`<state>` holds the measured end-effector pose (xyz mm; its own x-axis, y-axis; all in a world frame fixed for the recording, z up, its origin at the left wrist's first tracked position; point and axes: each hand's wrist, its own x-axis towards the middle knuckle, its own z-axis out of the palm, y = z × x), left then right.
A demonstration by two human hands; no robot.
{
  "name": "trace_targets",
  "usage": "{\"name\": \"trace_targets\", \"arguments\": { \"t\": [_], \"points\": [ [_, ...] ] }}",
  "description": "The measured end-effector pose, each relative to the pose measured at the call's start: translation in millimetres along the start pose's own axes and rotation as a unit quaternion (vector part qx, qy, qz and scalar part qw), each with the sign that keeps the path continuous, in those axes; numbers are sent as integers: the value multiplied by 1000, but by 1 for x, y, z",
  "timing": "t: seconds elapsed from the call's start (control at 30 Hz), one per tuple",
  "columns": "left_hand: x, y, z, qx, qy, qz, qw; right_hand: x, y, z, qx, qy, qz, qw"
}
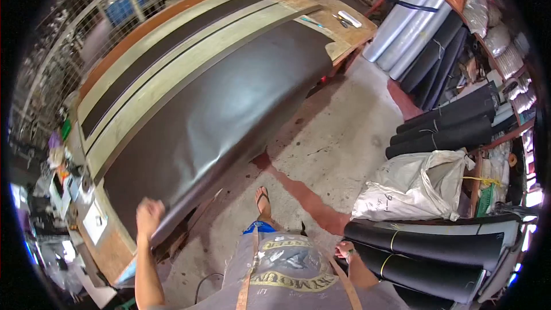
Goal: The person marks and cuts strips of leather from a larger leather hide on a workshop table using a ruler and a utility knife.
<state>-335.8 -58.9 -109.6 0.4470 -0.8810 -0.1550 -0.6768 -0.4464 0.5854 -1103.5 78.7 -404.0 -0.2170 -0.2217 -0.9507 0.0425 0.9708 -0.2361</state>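
A wide sheet of dark brown leather-like material (224,97) covers the near side of the work table and droops over its edge. My left hand (150,215) is closed in a slightly blurred fist over the sheet's near left end, close to the folded edge; whatever it holds is hidden. Low at my right side, my right hand (344,250) has its fingers curled, and I cannot tell what is in them. Dark rolls (425,241) lie nearest to that hand. A measuring tape (243,293) hangs around my neck.
Dark strips (166,60) lie along the table (338,37), with scissors (343,21) at its far end. A white sack (402,192) and more rolls (442,132) line the right side. Silver rolls (407,28) lean behind them. Concrete floor (338,143) runs between.
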Motion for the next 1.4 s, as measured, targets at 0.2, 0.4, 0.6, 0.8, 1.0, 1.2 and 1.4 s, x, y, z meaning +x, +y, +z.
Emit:
{"name": "trace_targets", "arguments": {
  "t": [0.2, 0.4, 0.6, 0.8, 1.0, 1.2, 1.4],
  "points": [
    [257, 99, 105, 200, 130, 94, 967, -22, -175, -13, 70, 91, -225, 968],
    [317, 245, 242, 236, 136, 6, 962, -28, -338, 8, -75, 115, -370, 919],
    [322, 362, 301, 157, 63, 82, 982, -43, -602, 60, -229, 89, -541, 805],
    [367, 405, 335, 150, 134, -31, 979, -34, -919, 183, -315, -103, -720, 610],
    [368, 407, 341, 146, 164, -61, 974, -3, -1155, 294, -460, -94, -769, 435],
    [371, 407, 339, 115, 198, -73, 971, 13, -1227, 332, -647, -66, -697, 302],
    [375, 421, 315, 119, 165, -87, 975, -2, -1225, 341, -628, -235, -570, 475]
  ]
}}
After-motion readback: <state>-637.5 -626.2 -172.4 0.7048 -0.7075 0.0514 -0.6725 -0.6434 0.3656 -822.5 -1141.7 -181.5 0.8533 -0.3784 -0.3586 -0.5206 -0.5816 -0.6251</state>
